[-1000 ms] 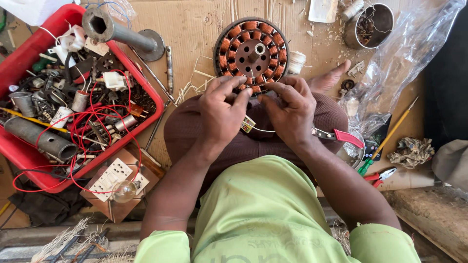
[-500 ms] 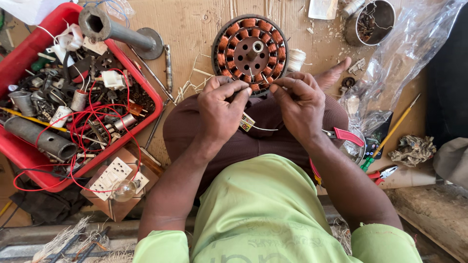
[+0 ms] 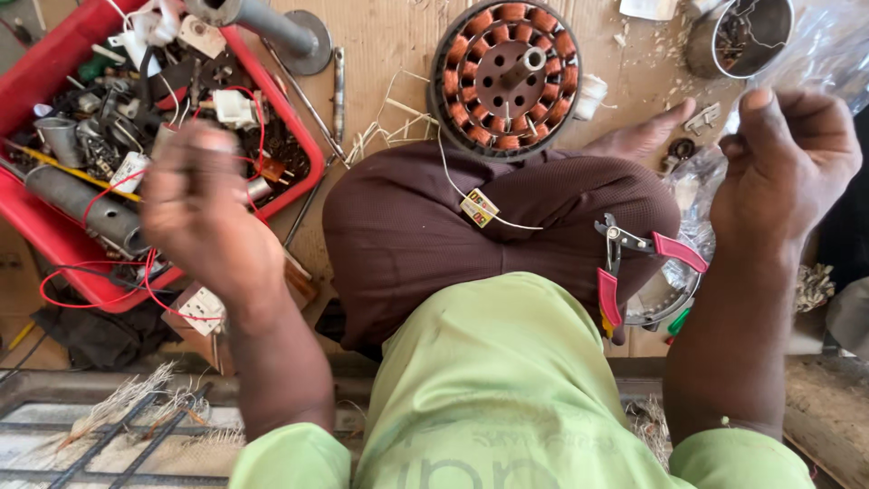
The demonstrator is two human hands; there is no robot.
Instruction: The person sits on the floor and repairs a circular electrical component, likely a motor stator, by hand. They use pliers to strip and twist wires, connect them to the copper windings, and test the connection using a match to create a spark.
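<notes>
- Both hands have pulled apart since the earlier frames, when they were pinched close together just in front of the round copper-wound motor stator (image 3: 505, 77).
- Now the left hand (image 3: 206, 213) is raised over the red plastic tray of wires and metal parts (image 3: 299, 149), blurred, fingers curled shut; whether it grips anything cannot be told.
- The right hand (image 3: 786, 172) is lifted near the clear plastic bag (image 3: 837, 50) at the floor's right edge, fingers curled in a loose fist, with nothing visible inside it.
- The stator lies flat on the brown board floor (image 3: 398, 41) near its top edge, touching the person's brown-clad knee (image 3: 471, 235).
- A thin white lead wire with a small yellow-and-white tag (image 3: 478, 207) runs from the stator across that knee.
- Red-handled pliers (image 3: 625, 263) rest on the thigh, just beside the right forearm, untouched.
- A steel cup (image 3: 738, 36) stands at the top right corner.
- Judging from the spread hands, the step looks like drawing a fine wire taut from the winding, though no strand shows between them.
- The next move would call for bringing both hands back to the stator with steady, even tension.
</notes>
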